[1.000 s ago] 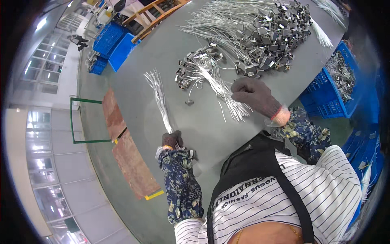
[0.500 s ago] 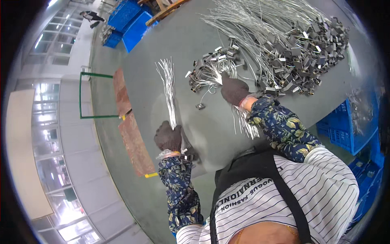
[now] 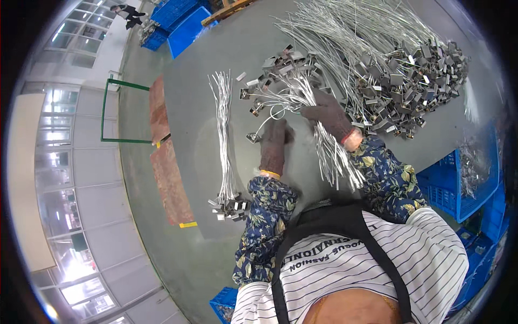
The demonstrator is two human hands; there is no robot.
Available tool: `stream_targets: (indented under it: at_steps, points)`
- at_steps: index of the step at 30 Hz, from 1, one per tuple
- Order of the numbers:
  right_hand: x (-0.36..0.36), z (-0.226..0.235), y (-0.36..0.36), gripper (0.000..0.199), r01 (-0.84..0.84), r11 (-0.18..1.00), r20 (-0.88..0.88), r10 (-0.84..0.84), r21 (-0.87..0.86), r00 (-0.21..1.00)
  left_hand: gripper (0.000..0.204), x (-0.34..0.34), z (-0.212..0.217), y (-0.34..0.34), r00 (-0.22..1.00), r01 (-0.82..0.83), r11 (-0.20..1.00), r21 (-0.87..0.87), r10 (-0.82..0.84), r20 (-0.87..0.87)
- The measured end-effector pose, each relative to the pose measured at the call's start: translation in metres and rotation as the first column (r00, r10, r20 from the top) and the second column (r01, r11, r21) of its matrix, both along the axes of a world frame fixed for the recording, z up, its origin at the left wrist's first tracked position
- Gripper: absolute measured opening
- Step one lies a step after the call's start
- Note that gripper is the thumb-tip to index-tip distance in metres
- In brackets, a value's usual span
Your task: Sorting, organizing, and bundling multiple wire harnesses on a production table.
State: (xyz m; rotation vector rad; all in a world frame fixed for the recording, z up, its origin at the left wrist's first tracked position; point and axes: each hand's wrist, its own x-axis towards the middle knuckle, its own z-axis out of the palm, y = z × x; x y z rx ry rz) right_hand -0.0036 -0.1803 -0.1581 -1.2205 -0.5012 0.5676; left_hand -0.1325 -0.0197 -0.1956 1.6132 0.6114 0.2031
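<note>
Both hands wear dark brown knitted gloves. My right hand is closed round the middle of a bundle of silvery wires; their loose ends hang toward me, while small grey box-shaped metal parts crowd the far ends. Just left of it, my left hand reaches up to a curved wire that ends in a single metal part. Its fingers are blurred, and whether they grip the wire is hidden. Farther left, a straight wire bundle lies on the grey table, its metal parts toward me.
A large heap of wires with box-shaped metal parts covers the table's far right. Blue crates stand beyond the right edge, others at the far left. A green metal frame rises left of the table.
My left hand has let go of the straight bundle, now lying with its parts nearer me, and moved right toward the right hand. The right hand still holds its bundle, shifted slightly right.
</note>
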Motion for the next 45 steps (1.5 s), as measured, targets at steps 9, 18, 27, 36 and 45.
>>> stream_targets:
  at_steps: [9, 18, 27, 36, 45]
  points:
    - [-0.002, 0.000, -0.027, 0.018, -0.003, 1.000, -0.208, 0.003, -0.003, 0.978, 0.034, 0.030, 0.061, -0.007, 0.978, -0.067, 0.978, -0.195, 0.103, 0.180]
    - [-0.024, -0.011, -0.025, 0.023, -0.076, 0.793, -0.528, 0.470, 0.604, 0.707, 0.026, 0.030, 0.071, -0.005, 0.988, 0.106, 0.994, -0.014, -0.104, 0.113]
    - [-0.023, 0.026, -0.023, 0.024, -0.271, 0.949, -0.062, 0.265, -0.161, 0.962, 0.031, 0.008, 0.061, -0.019, 0.912, 0.019, 0.617, 0.787, -0.333, 0.240]
    - [-0.028, 0.023, -0.031, 0.045, -0.484, 0.875, -0.338, 0.456, 0.001, 0.823, 0.028, -0.003, 0.058, -0.005, 0.965, -0.066, 0.381, 0.922, -0.209, 0.155]
    - [-0.029, 0.048, -0.011, 0.049, -0.374, 0.774, 0.232, 0.543, -0.511, 0.807, 0.028, 0.007, 0.026, 0.024, 0.743, -0.249, 0.949, -0.193, 0.315, 0.590]
